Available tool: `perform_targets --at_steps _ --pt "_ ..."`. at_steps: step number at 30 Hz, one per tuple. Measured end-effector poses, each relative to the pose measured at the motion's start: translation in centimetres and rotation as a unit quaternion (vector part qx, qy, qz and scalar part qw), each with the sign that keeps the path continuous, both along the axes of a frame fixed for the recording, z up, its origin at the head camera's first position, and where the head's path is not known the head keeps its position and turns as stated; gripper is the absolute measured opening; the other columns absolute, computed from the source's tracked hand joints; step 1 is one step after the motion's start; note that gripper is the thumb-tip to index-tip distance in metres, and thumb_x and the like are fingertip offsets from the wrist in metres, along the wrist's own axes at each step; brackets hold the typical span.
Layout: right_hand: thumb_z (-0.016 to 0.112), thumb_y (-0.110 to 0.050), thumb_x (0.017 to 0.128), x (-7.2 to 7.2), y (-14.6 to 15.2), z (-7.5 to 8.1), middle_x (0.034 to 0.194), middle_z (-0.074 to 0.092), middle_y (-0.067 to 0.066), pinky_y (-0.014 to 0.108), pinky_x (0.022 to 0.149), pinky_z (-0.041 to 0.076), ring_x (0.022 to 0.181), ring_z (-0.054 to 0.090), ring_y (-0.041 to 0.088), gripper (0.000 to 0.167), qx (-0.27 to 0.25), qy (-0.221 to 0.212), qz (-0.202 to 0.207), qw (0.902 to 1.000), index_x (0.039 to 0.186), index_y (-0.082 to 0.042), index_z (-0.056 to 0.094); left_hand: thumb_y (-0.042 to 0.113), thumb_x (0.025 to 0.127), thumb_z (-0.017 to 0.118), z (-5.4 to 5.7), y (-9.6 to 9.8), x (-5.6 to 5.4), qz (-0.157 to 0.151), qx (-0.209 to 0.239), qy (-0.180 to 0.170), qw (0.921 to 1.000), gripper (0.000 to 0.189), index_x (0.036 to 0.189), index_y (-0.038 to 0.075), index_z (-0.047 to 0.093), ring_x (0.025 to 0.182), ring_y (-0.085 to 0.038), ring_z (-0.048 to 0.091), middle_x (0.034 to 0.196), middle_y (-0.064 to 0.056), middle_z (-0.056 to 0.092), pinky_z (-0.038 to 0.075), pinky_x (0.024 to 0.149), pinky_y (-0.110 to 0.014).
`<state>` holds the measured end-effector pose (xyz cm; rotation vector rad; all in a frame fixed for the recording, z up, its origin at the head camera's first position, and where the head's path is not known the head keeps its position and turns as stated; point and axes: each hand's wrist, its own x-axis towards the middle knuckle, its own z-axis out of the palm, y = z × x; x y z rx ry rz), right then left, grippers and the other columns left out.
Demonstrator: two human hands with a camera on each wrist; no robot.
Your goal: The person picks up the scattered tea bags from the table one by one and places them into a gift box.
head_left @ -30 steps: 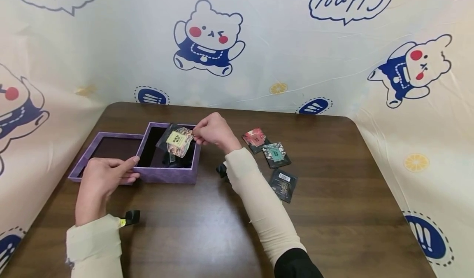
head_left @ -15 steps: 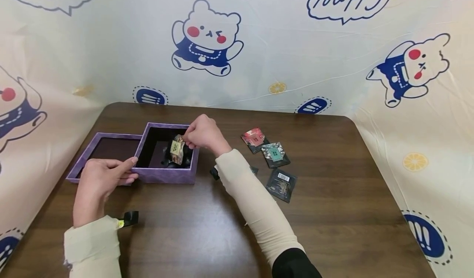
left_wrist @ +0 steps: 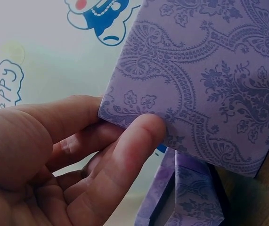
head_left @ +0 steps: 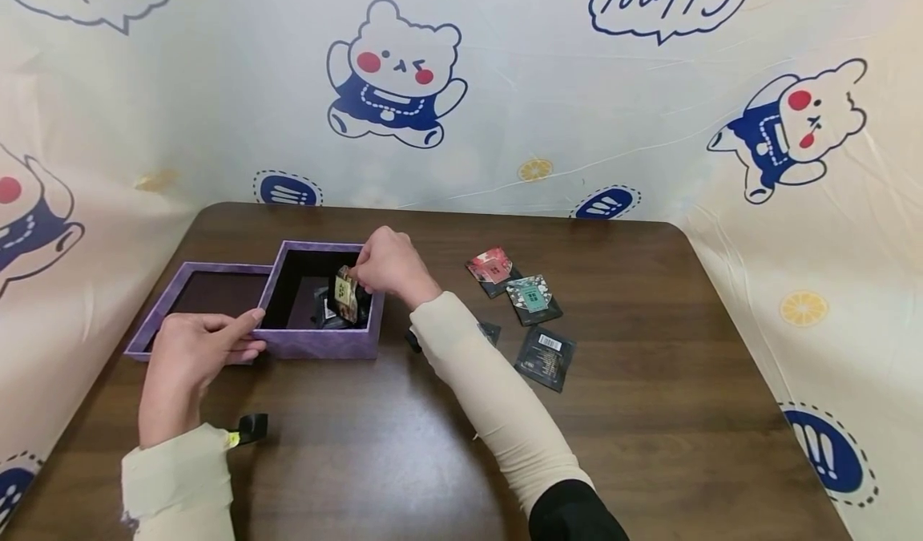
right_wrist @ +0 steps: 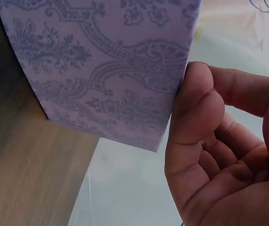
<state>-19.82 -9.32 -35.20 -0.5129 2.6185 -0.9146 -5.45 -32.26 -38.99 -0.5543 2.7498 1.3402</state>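
A purple patterned box (head_left: 317, 345) stands without its lid, black inside. At its front left corner my left hand (head_left: 193, 349) grips the wall, thumb at the rim; the left wrist view shows the fingers against the patterned side (left_wrist: 172, 80). Over the box's right wall, my right hand (head_left: 392, 264) pinches a small black sachet (head_left: 344, 296) with a yellow label, tilted inside the box. Beneath and left of it lies another black sachet (head_left: 328, 310). In the right wrist view, the curled fingers (right_wrist: 191, 122) are at the box's edge, the sachet hidden behind the wall.
A shallow purple lid or tray (head_left: 223, 268) lies left of the box, touching it. To the right are a red-labelled sachet (head_left: 490, 266), a teal-labelled one (head_left: 532, 295) and a dark one (head_left: 546, 357) with a barcode; another (head_left: 492, 332) is partly behind the right sleeve.
My right hand has moved left and slightly down, lowering the yellow-labelled sachet from above the box to inside it. The left hand stays at the box's corner.
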Motion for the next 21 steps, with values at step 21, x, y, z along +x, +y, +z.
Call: perform_targets --at_steps 21 --pt "0.079 -0.020 0.090 -0.4 2.7 0.6 0.064 0.071 -0.002 0.025 0.057 0.052 0.056 0.065 0.008 0.014 -0.090 0.016 0.001 0.9958 0.078 -0.013 0.080 0.050 0.095 0.066 0.0 0.0 -0.1 0.004 0.022 -0.015 0.9996 0.063 0.116 -0.010 0.070 0.071 -0.016 0.075 0.078 -0.009 0.075 0.040 0.100 -0.057"
